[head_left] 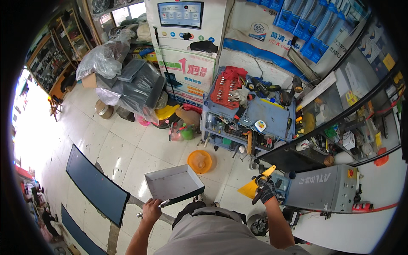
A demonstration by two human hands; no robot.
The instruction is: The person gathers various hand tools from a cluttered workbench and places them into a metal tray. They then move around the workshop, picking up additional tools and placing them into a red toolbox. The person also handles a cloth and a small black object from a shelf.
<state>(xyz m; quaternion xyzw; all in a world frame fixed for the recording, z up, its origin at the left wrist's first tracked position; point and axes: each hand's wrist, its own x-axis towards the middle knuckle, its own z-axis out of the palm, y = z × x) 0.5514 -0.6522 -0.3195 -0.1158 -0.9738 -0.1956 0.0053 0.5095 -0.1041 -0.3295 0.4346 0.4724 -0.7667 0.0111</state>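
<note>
My left hand (151, 211) is bare and closed around a slim silver metal tool (164, 203), whose ends stick out on both sides of the fist. It is just left of a shallow open box (174, 182) with a pale inside. On the right, my right hand (265, 192) wears a dark glove. Its fingers are bent around a yellow scraper (247, 190) with a broad, flat triangular blade pointing left and a yellow end (269, 171) showing above. A small dark round part sits by the fingers; I cannot make out what it is.
Dark curved panels (97, 183) lie on the tiled floor at left. An orange basin (199, 162) stands beyond the box. A blue tool cart (267, 117) carries a red socket set (225, 90) and drills. To the right are a grey machine (318, 188) and a glass cabinet (340, 114).
</note>
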